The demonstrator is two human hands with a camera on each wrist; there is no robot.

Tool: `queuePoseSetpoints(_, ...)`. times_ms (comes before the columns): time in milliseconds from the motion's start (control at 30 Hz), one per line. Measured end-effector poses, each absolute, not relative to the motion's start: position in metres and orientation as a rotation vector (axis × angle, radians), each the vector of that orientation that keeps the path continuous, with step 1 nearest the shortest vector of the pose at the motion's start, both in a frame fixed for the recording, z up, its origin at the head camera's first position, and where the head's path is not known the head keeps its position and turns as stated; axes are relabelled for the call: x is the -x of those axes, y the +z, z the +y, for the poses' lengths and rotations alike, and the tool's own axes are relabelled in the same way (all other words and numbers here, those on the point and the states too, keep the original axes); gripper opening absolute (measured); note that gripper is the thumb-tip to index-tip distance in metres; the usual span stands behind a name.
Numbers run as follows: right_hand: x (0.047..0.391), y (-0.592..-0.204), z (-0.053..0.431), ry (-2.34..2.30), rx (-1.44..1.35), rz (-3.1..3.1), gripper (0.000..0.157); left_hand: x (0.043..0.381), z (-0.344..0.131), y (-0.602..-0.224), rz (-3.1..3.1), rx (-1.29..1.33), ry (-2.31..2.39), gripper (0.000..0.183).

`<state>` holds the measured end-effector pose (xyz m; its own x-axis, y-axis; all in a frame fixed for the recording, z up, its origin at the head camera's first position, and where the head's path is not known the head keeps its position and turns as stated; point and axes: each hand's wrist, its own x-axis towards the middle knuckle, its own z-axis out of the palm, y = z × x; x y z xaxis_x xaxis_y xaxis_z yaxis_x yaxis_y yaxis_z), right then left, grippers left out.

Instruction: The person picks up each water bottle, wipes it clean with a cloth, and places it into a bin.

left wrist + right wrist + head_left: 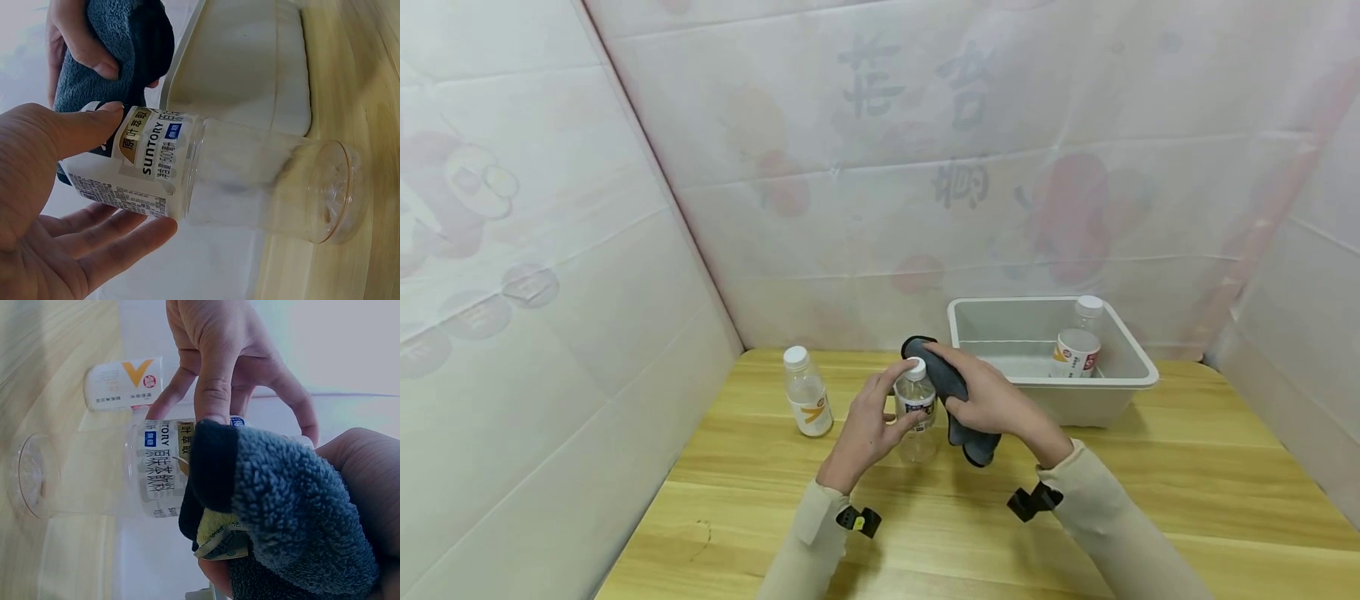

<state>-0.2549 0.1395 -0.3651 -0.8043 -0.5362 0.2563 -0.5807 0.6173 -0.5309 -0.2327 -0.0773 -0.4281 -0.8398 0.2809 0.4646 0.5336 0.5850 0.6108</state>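
A clear plastic bottle (pixel 917 448) with a white cap and a printed label (pixel 147 140) stands roughly upright in front of me. My left hand (pixel 867 429) holds it from the left, thumb against the label and a finger up at the cap. Whether the bottle's base touches the table, I cannot tell. On the bottle's right side my right hand (pixel 992 393) grips a folded dark grey cloth (pixel 942 375) with black edging. In the right wrist view the fluffy cloth (pixel 294 506) covers part of the label, and a small tag shows in its fold.
Left of my hands, another capped bottle (pixel 809 408) with a white and orange label stands on the wooden table (pixel 737 517). A pale grey bin (pixel 1060 385) sits at the back right, holding a similar bottle (pixel 1078 346). Printed sheeting (pixel 850 208) hangs behind the table.
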Motion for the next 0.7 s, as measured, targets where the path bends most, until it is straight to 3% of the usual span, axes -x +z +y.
queuePoseSetpoints(700, 0.283, -0.371, 0.143, 0.961, -1.267, -2.809, 0.081, 0.233, -0.081, -0.425, -2.521, 0.711, -1.331, 0.075)
